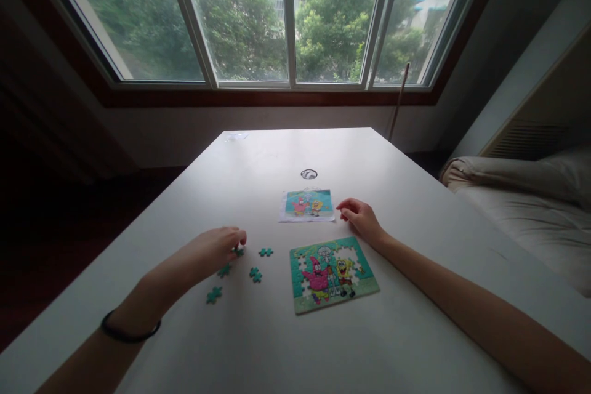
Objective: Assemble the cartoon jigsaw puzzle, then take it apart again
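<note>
— On the smooth white table (pixel 277 345), what is met by the left hand (pixel 217 250)?
— A teal jigsaw piece (pixel 238 252), flat and knobbed, is pinched under fingertips drawn together; whether it is lifted cannot be told. Four more loose pieces (pixel 255 274) of the same teal card are scattered just beside it, lying apart from each other. A thin black band (pixel 129 333) is worn on that wrist.
— And the right hand (pixel 362 218)?
— It is rested on the table with the fingers loosely curled and apart, and nothing is held. It is placed between the rectangular reference picture (pixel 307 205) and the jigsaw puzzle (pixel 333 273), near the puzzle's far right corner.
— How is the puzzle seen?
— As a flat cartoon rectangle, mostly joined, with white notched gaps left near its top and left edge.
</note>
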Action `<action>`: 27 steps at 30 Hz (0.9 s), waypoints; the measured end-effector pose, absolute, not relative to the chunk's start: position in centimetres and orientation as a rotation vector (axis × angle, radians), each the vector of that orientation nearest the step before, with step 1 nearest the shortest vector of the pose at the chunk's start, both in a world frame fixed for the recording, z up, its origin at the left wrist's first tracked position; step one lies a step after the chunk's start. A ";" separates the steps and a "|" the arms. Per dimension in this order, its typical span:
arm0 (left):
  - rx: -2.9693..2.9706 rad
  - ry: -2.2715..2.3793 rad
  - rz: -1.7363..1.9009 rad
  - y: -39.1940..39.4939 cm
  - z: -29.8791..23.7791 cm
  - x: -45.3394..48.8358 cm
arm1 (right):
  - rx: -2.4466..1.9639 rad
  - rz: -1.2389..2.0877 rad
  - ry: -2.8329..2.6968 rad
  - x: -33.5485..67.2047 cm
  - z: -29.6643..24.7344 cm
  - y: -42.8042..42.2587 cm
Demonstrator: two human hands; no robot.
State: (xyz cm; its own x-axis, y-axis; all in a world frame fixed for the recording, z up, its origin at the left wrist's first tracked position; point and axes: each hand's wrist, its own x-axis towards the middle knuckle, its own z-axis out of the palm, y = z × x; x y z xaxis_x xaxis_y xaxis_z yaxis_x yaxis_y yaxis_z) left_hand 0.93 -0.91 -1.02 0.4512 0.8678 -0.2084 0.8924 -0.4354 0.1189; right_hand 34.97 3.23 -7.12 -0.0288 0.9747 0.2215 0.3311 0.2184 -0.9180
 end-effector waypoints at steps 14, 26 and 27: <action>2.485 1.530 -0.279 -0.7 -1.2 0.8 | -1.332 0.815 -1.629 34.9 -7.0 3.0; 2.519 1.501 -0.173 -0.9 -0.5 1.2 | -1.293 0.833 -1.605 34.8 -7.0 3.0; 2.500 1.497 -0.127 -0.9 -0.3 1.4 | -1.280 0.837 -1.601 34.8 -6.9 3.1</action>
